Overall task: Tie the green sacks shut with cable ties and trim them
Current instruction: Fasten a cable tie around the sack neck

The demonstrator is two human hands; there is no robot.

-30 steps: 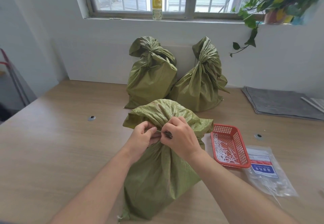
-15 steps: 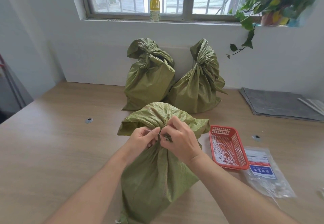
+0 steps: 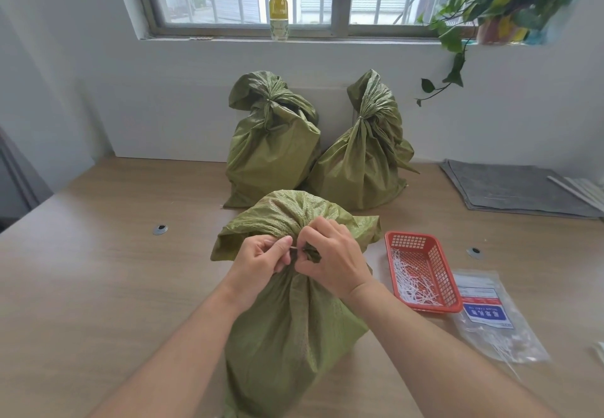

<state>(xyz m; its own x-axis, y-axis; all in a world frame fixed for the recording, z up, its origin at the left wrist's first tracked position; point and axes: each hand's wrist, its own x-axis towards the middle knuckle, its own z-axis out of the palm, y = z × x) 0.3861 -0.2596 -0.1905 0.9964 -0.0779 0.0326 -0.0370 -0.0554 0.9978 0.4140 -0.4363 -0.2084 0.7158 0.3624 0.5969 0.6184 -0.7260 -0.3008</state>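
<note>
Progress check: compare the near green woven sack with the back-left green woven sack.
The near green woven sack tilts toward the camera; the back-left green woven sack stands upright. The left hand and right hand pinch the near sack's neck; the back-left one is untouched, neck already cinched. Both are crinkly green.

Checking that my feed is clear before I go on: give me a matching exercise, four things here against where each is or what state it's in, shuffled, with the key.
Things:
1. front sack
2. red basket
3. clear packet
4. yellow bottle

Places or states:
A. standing on the windowsill
B. neck pinched between the left hand and right hand
C. holds white strips
D. lying flat on the table, right of the basket and nearer the camera

Pairs: 1-B, 2-C, 3-D, 4-A.
</note>
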